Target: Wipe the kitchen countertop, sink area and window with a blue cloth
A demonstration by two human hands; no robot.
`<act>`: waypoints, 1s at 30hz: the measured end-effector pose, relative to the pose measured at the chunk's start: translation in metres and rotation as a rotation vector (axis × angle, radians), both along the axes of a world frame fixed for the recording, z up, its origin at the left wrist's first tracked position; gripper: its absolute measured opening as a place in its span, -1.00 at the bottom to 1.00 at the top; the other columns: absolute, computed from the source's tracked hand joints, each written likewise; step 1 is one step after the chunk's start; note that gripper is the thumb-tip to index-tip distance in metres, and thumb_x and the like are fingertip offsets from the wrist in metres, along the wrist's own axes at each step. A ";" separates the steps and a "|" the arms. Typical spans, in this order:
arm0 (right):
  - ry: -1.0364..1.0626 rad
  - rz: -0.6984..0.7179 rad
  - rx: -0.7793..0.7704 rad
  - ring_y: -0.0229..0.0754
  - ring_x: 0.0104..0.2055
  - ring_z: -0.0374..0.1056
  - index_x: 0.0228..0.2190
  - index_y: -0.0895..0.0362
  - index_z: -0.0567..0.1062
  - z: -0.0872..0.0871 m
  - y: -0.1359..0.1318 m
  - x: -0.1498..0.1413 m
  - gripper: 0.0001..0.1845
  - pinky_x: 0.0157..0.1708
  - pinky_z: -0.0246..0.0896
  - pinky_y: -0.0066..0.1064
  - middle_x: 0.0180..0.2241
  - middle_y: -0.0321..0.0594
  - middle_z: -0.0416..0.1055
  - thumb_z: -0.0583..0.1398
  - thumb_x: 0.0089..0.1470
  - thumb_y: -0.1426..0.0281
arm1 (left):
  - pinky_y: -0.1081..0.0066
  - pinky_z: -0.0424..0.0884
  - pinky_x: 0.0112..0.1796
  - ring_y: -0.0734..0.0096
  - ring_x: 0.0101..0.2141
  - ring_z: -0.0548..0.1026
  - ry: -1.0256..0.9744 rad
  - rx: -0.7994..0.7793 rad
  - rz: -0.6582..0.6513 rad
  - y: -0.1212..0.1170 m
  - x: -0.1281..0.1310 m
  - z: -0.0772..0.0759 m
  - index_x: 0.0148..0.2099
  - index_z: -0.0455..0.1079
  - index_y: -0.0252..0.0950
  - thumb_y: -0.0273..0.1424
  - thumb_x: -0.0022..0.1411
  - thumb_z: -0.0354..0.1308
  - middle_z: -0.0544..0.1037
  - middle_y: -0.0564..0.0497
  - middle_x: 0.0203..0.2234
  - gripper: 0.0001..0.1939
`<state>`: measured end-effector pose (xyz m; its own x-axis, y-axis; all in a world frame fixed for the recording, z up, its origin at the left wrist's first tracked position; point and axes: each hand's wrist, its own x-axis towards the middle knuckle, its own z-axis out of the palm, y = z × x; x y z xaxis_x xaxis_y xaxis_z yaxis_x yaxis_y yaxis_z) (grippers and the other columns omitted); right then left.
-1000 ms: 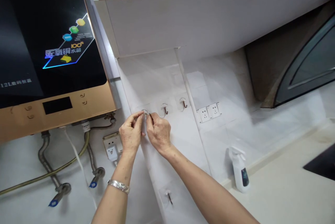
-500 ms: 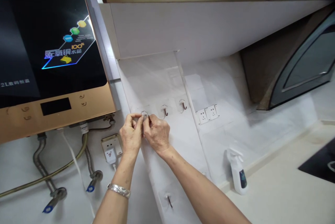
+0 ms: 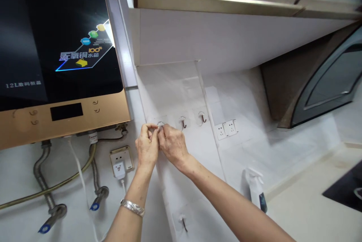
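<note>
Plainly, both hands meet at the clear hook at the left end of a row on the white wall panel. The left hand and the right hand are closed in fingertip pinches on its lower part, so that only its transparent rim shows above them; whatever metal lies between the fingers is hidden. The two-sided pinch probably serves to steady so small a piece and work it finely. Just right of the fingers hangs the middle hook, then the right hook, seemingly set in line for easy reach; a lower hook sits nearer. To the left is the water heater, with a wall socket below it. On the far right, the spray bottle stands on the pale desk against the wall, likely kept there out of the way. Compared with half a second ago, the hands stay at the same hook, but its rim shows less above the fingertips; the view has shifted, and the right forearm now hides the bottle's lower part.
</note>
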<state>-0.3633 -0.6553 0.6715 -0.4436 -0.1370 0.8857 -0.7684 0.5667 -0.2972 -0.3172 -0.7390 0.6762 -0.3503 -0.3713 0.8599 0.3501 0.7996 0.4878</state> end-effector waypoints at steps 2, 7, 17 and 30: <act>0.066 -0.004 -0.010 -0.20 -0.44 0.44 -0.36 0.18 0.48 -0.003 -0.003 -0.005 -0.74 -0.51 0.01 -0.45 -0.45 -0.11 0.54 0.03 0.29 0.46 | 0.49 0.18 -0.39 0.53 -0.55 0.25 0.001 -0.012 0.020 0.000 -0.001 0.000 -0.21 0.40 -0.18 -0.32 0.25 0.14 0.21 0.22 -0.64 -0.92; 0.191 0.026 0.035 -0.21 -0.45 0.41 -0.35 0.20 0.48 -0.007 -0.004 -0.021 -0.71 -0.49 0.00 -0.44 -0.46 -0.12 0.52 0.00 0.30 0.46 | 0.49 0.22 -0.40 0.54 -0.55 0.29 0.006 -0.033 0.027 -0.003 -0.004 -0.001 -0.21 0.40 -0.18 -0.31 0.26 0.12 0.23 0.22 -0.64 -0.91; 0.134 0.004 0.183 -0.18 -0.36 0.45 -0.24 0.21 0.49 -0.003 0.010 -0.018 -0.73 -0.47 -0.12 -0.42 -0.33 -0.10 0.56 0.01 0.33 0.42 | 0.58 0.34 -0.63 0.56 -0.66 0.36 -0.031 0.019 -0.089 -0.003 -0.001 -0.001 -0.21 0.38 -0.16 -0.22 0.24 0.12 0.18 0.22 -0.62 -0.85; -0.083 -0.010 -0.014 -0.16 -0.38 0.49 -0.27 0.14 0.54 -0.008 0.006 -0.001 -0.66 -0.47 -0.05 -0.42 -0.37 -0.11 0.60 0.03 0.36 0.26 | 0.59 0.35 -0.62 0.53 -0.64 0.39 -0.032 0.011 -0.053 -0.001 0.003 0.002 -0.22 0.40 -0.18 -0.17 0.22 0.15 0.22 0.21 -0.64 -0.79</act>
